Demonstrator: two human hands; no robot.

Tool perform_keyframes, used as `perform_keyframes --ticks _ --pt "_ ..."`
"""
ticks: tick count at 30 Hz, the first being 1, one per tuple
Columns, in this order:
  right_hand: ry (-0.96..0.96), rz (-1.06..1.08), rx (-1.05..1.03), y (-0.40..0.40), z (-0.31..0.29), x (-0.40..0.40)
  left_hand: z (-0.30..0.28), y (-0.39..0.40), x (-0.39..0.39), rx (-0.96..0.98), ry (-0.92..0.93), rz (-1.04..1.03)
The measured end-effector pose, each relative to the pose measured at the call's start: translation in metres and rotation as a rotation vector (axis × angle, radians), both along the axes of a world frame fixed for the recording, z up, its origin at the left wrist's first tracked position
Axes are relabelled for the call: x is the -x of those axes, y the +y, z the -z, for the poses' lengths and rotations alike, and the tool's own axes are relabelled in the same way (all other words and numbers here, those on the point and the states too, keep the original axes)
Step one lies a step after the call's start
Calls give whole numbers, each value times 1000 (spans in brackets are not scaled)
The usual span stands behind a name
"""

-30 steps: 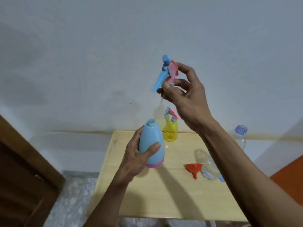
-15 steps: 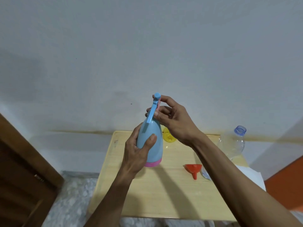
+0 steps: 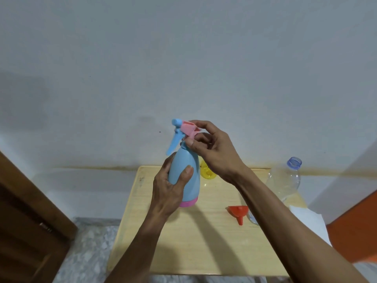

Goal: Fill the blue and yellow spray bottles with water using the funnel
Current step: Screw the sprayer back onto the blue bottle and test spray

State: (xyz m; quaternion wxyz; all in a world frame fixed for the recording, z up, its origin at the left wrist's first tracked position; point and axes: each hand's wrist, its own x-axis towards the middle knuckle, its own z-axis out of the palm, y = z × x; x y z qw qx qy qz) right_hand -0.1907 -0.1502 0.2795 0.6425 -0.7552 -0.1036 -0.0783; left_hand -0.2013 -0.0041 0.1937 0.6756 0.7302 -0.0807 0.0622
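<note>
My left hand [image 3: 170,187] grips the body of the blue spray bottle [image 3: 188,178], held upright above the table. The blue and pink spray head [image 3: 181,132] sits on the bottle's neck, and my right hand [image 3: 212,152] pinches it at the collar. Behind my right wrist only part of the yellow spray bottle [image 3: 207,172] shows. The orange funnel [image 3: 238,213] lies on its side on the table, right of the blue bottle.
The small wooden table [image 3: 183,248] stands against a white wall. A clear plastic water bottle [image 3: 285,180] with an open blue neck stands at its right edge, by a white sheet [image 3: 308,223]. A dark wooden door [image 3: 26,217] is at left.
My right hand brought the spray head down from above onto the blue bottle's neck. The head has since turned, its trigger now pointing left. My left hand kept its hold on the bottle.
</note>
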Motion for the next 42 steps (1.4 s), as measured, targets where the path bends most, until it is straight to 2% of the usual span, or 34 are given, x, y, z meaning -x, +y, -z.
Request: perform_keyframes --ticks 4,9,17,28,42 --pt "-2 79 -40 6 7 2 -1 -4 -4 -14 -26 -19" --pt "38 111 -290 12 12 2 -3 -7 -8 -14 -34 -23" --pt "127 163 -450 17 18 0 -13 -11 -8 27 -16 -9" --pt "155 116 -341 14 20 -2 -15 -15 -13 32 -1 -7" --pt "195 61 -361 17 21 -4 -13 -16 -16 72 18 3"
